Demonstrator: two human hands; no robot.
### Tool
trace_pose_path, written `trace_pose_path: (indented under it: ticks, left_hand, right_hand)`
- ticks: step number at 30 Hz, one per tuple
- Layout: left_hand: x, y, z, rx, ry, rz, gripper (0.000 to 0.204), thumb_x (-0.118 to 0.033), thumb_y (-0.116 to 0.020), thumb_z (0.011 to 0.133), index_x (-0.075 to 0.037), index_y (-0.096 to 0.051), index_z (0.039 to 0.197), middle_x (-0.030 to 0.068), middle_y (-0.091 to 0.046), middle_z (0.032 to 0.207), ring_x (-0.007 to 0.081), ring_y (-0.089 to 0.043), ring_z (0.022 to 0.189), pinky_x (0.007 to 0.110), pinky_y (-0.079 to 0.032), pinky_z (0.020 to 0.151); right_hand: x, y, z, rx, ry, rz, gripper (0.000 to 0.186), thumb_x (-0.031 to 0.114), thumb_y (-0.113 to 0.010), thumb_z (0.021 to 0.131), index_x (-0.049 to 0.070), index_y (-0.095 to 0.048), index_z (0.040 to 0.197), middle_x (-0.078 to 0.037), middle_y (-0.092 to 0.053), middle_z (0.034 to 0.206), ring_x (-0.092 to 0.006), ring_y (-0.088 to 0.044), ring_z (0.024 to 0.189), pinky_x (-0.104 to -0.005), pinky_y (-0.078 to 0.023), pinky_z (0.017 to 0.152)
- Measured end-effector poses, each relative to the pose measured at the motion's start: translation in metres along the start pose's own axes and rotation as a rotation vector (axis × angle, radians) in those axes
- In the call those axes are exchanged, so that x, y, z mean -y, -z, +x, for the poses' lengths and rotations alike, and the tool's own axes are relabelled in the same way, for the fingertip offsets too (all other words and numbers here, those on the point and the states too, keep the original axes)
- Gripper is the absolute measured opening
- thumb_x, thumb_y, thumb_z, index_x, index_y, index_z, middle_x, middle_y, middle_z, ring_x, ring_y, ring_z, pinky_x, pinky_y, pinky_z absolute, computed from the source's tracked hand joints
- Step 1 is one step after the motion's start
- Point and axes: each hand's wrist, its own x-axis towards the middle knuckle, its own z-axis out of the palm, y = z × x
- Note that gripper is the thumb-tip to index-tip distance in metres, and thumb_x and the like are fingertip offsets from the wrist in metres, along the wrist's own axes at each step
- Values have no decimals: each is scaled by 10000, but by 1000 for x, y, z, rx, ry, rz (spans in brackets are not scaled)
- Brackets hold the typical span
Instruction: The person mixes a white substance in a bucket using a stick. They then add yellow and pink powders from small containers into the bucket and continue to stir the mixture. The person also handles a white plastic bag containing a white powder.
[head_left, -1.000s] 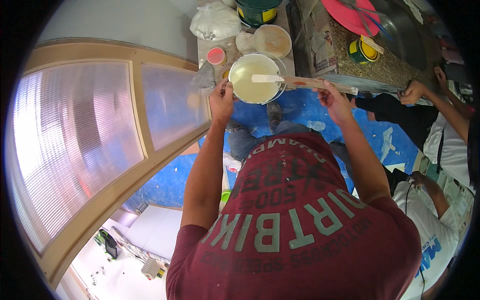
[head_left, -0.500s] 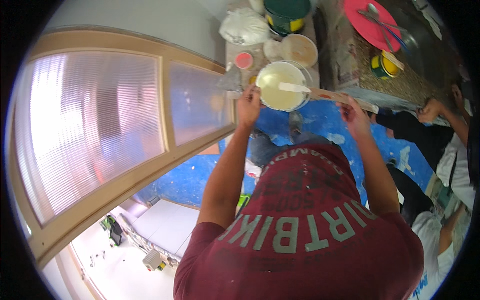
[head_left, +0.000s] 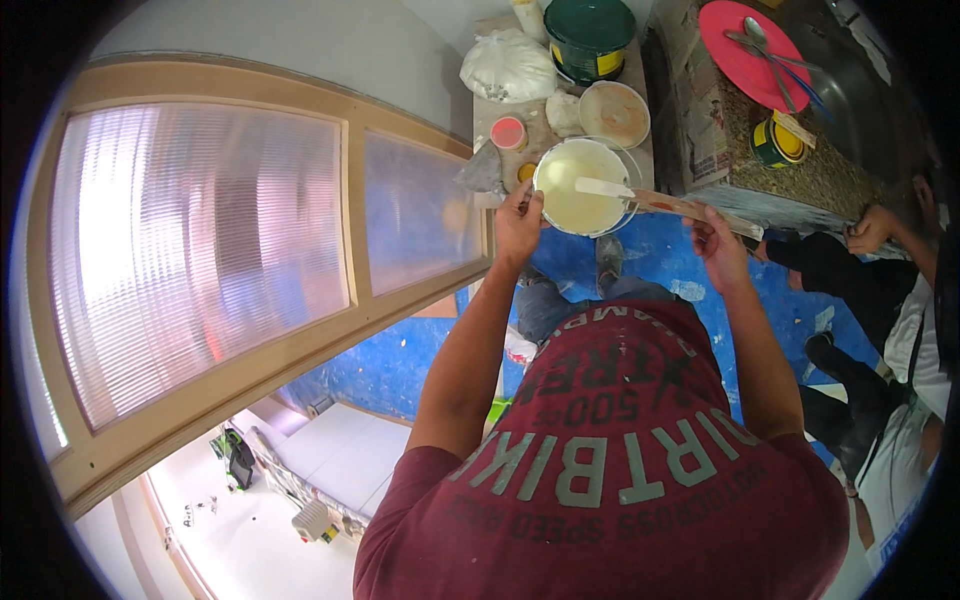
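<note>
Everything has slid right and a little down in the view since one second ago, but both hands keep their places at the round white bucket with a thin handle (head_left: 575,233). At the lower right, a co-worker's dark-trousered leg (head_left: 845,370) now shows more.

The left hand (head_left: 520,228) is closed on the left side of the bucket's rim. The right hand (head_left: 717,243) pinches the long, flat wooden stick with a white end (head_left: 672,204) near its far end. That white end lies over the pale yellow, creamy mix (head_left: 572,212) inside the bucket; I cannot tell if it touches the mix.

The bucket is at the near edge of a narrow, dusty tan table (head_left: 488,115), above the blue floor (head_left: 665,252). I cannot tell if it rests on anything. Just behind it are a small tub with a pink top (head_left: 508,133) and a round, pale tub with tan stuff inside (head_left: 614,113). Farther back are a full white plastic bag (head_left: 508,68) and a big dark green bucket (head_left: 590,30).
</note>
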Motion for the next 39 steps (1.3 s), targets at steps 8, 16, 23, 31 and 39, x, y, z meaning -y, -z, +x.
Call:
trace_pose_path:
  ticks: [8,16,23,31,39]
  left_hand:
    - [3,1,3,4,-14,2,388,-141,-638,1034,51,-617,1370,67,-685,893,124,-669,729,292,-623,604]
    - [9,-16,-1,41,83,-131,421,-143,-620,1042,48,-577,1415,95,-708,946,142,-694,762,308,-638,633]
    - [37,-25,11,-6,114,-192,433,-175,-603,1057,35,-570,1434,109,-724,1036,154,-700,778,307,-633,646]
    - [29,-17,13,57,118,-248,412,-212,-584,1078,-13,-585,1438,101,-727,1011,155,-707,815,314,-619,690]
    - [33,-15,16,14,119,-259,419,-215,-594,1074,16,-578,1424,101,-724,1033,153,-706,849,317,-623,733]
  right_hand:
    - [2,-1,-3,11,6,12,411,352,-649,1026,38,-666,1290,-88,-741,1015,-98,-561,751,-255,-425,627]
    - [29,-35,-12,32,206,-498,403,318,-651,1040,29,-680,1320,-46,-749,1004,-61,-568,798,-229,-460,674]
    - [27,-92,9,126,432,-924,359,281,-677,1025,55,-705,1302,-48,-777,1044,-157,-711,877,-297,-560,829]
    - [11,-148,81,298,468,-1534,345,416,-679,929,132,-782,1095,-174,-757,1028,-382,-719,966,-468,-571,855]
    - [16,-168,107,329,473,-1643,415,449,-660,906,97,-761,1102,-197,-751,980,-395,-719,944,-505,-564,858]
